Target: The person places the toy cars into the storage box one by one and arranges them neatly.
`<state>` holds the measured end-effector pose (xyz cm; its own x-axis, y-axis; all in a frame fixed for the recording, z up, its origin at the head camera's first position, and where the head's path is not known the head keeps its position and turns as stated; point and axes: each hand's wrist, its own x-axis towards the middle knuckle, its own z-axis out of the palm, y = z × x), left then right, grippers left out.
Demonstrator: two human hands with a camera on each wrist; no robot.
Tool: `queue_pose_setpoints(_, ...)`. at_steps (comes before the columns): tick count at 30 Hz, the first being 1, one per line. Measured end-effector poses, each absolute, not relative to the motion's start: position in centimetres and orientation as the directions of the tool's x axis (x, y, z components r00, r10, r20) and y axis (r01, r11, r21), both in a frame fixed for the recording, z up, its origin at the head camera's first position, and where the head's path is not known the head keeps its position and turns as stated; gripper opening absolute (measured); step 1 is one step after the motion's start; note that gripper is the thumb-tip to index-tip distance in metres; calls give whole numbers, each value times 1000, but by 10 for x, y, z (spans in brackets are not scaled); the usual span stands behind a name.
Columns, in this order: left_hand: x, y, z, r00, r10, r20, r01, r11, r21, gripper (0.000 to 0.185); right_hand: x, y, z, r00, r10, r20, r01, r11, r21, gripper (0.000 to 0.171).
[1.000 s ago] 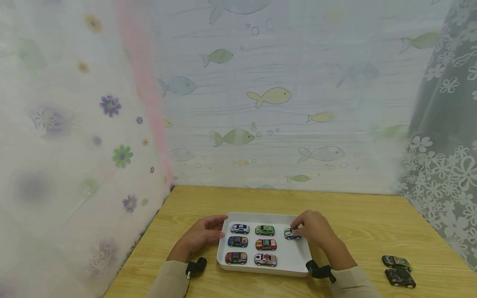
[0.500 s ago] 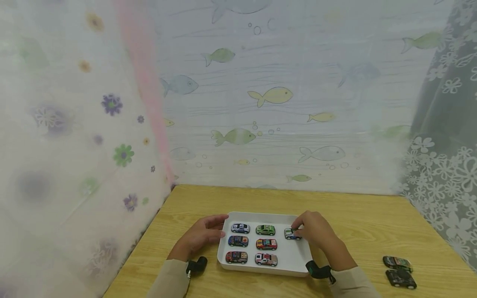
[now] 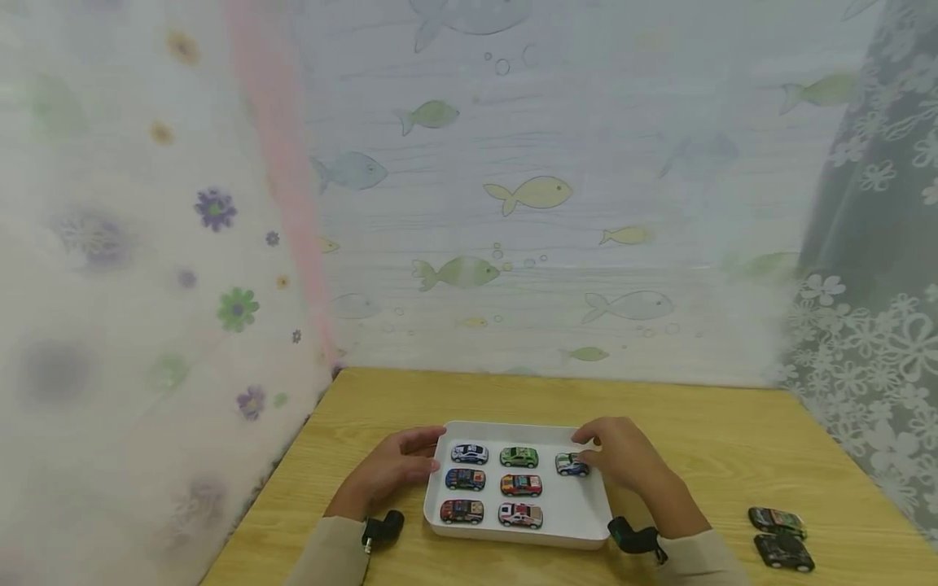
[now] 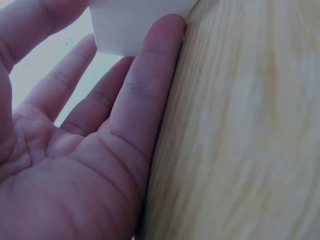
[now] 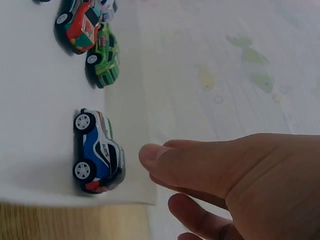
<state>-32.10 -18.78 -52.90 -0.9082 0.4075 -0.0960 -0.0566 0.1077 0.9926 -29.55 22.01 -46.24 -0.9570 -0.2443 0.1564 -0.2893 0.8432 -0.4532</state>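
Observation:
A white tray (image 3: 560, 521) lies on the table, bearing several small toy cars in columns. At its left wall my left hand (image 3: 388, 468) rests with fairly straight fingers; their tips (image 4: 167, 30) touch the tray's outside. My right hand (image 3: 623, 456) hovers over the tray's right side, thumb and fingers bent a little, holding nothing. Just beside its fingertips stands a blue and white toy car (image 5: 97, 152) on its wheels, with a gap to the thumb. Left of that car are a green toy car (image 3: 519, 457) and a red-yellow toy car (image 3: 521, 486).
Two dark toy cars, a green-black one (image 3: 777, 521) and a black one (image 3: 784, 552), sit together on the wooden table (image 3: 703, 423) to the right of the tray. A fish-patterned curtain (image 3: 542, 244) hangs behind the table, and a flowered one on the left.
My right hand has let go of the blue and white car and lifted slightly off it. That car stays at the tray's upper right. My left hand has kept its place.

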Motion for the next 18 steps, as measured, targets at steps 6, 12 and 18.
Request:
queue_pose_setpoints(6,-320,-185,-527,-910,403,-96,-59,103,993,65,-288,245,-456,-943,-280,180,-332,826,-456,16)
queue_pose_setpoints(12,-323,-185,-529,-907,410,-98,-68,87,994,64,-276,278,-449,-941,-302,153,-338,826,-450,16)
queue_pose_setpoints(18,-325,-184,-529,-906,410,-102,-64,105,992,64,-261,318,-446,-951,-292,105,-307,829,-468,27)
